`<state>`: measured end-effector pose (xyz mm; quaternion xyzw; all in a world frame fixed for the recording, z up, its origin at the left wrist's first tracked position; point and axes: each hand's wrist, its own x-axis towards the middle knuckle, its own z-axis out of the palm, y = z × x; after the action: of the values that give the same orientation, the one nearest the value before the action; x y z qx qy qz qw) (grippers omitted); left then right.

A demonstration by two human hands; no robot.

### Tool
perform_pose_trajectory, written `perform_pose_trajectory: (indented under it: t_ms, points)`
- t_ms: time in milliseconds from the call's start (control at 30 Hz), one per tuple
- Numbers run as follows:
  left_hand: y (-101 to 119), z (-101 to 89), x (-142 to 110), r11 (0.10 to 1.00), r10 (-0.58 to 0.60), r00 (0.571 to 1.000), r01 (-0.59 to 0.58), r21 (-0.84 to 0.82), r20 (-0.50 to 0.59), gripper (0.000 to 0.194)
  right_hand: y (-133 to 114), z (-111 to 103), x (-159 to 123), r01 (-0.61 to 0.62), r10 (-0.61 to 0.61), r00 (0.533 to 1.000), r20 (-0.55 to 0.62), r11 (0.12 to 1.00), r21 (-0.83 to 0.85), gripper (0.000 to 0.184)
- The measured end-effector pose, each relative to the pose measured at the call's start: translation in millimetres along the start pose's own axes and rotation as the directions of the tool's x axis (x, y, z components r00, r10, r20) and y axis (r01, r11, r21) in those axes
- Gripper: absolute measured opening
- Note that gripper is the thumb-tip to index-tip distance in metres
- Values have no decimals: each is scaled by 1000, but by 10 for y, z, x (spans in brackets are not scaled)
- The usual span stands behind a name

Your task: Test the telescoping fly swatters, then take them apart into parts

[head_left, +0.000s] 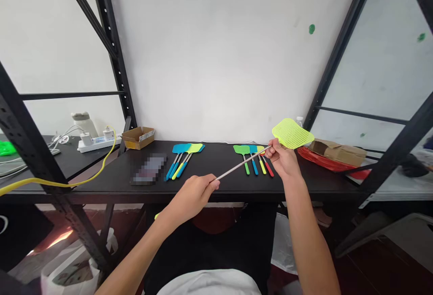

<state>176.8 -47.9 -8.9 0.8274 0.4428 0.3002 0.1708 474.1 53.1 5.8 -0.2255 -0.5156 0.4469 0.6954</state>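
Observation:
A yellow-green fly swatter [292, 133] with a long thin metal rod is held slantwise above the black table. My left hand [192, 196] is closed around its handle end, and a bit of yellow shows below my wrist. My right hand [283, 160] pinches the rod just under the perforated head. Left of centre on the table, several fly swatters [184, 156] with blue and yellow-green heads lie fanned together. Behind the rod, near my right hand, lies a second group of fly swatters [252, 157] with green, blue, yellow and red handles.
The black table [209, 189] runs along a white wall. A small open cardboard box [138, 138] and a blurred flat object [149, 168] are on its left. At right lies brown cardboard [338, 151] on red plastic. A yellow cable [91, 178] crosses the black rack post [43, 150].

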Motion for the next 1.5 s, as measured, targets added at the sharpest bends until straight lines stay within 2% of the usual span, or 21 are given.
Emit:
perform_pose_trajectory:
  t_ms: [233, 433, 567, 667, 800, 1000, 1067, 1267, 1367, 1500]
  points:
    - [-136, -105, 25, 989, 10, 1000, -11, 148, 7, 36, 67, -51, 45, -5, 8, 998, -58, 998, 61, 32]
    - [-202, -107, 59, 987, 26, 999, -31, 159, 33, 36, 103, -205, 93, 7, -2, 997, -80, 998, 68, 32]
    - [-199, -124, 60, 983, 24, 999, -29, 182, 34, 36, 136, -211, 97, -9, 17, 996, -83, 995, 100, 33]
    - [-216, -167, 40, 979, 10, 1000, -15, 204, 29, 36, 184, -141, 84, -48, 54, 997, -55, 992, 116, 33]
    - [-255, -189, 25, 964, -20, 999, 29, 263, -36, 34, 255, 31, 42, -105, 99, 993, 58, 989, 101, 39]
    - [-248, -79, 54, 945, -60, 995, 82, 318, -77, 33, 390, 319, -49, -152, 144, 978, 147, 988, 39, 42]
    - [-234, -36, 59, 942, -64, 995, 87, 323, -80, 33, 438, 376, -65, -129, 124, 985, 118, 991, 34, 43]
    - [-213, -3, 59, 934, -63, 996, 79, 348, -57, 37, 508, 422, -49, -72, 78, 994, -82, 995, 74, 44]
    - [-245, -76, 48, 933, -61, 997, 71, 353, -39, 36, 467, 303, 10, -68, 90, 980, -180, 990, 126, 43]
    - [-321, -190, 27, 944, -26, 1000, 19, 331, 16, 38, 349, -1, 116, -49, 118, 925, -362, 980, 194, 41]
